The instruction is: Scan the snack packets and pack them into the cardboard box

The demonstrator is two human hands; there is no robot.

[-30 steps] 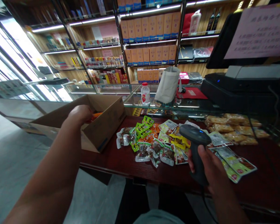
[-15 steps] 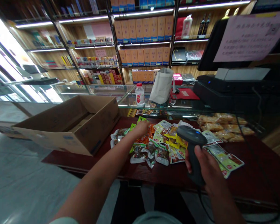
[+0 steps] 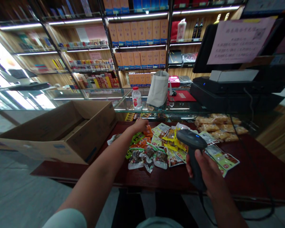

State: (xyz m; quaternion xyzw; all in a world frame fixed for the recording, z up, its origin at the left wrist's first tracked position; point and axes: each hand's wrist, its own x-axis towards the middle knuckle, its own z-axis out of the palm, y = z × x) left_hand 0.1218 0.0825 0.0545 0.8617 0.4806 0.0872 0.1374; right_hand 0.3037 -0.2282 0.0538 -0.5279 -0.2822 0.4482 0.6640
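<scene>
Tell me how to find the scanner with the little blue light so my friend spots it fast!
Find the dark red counter in front of the glass case. On it lies a pile of shiny snack packets, and the right hand is just beside the pile, gripping a dark grey barcode scanner. Unlike the flat packets, it is shaped like a chunky handle, with a tiny blue light on top.

My left hand (image 3: pixel 139 125) has free air above the foil snack packets (image 3: pixel 144 158) and back toward me over the dark red wooden counter (image 3: pixel 256 180). The open brown cardboard box (image 3: pixel 95 134) stands just left of my wrist, and the glass display case (image 3: pixel 156 109) blocks any reach forward. The black corded barcode scanner (image 3: pixel 192 142) in my right hand (image 3: pixel 203 167) blocks a straight path rightward.
</scene>
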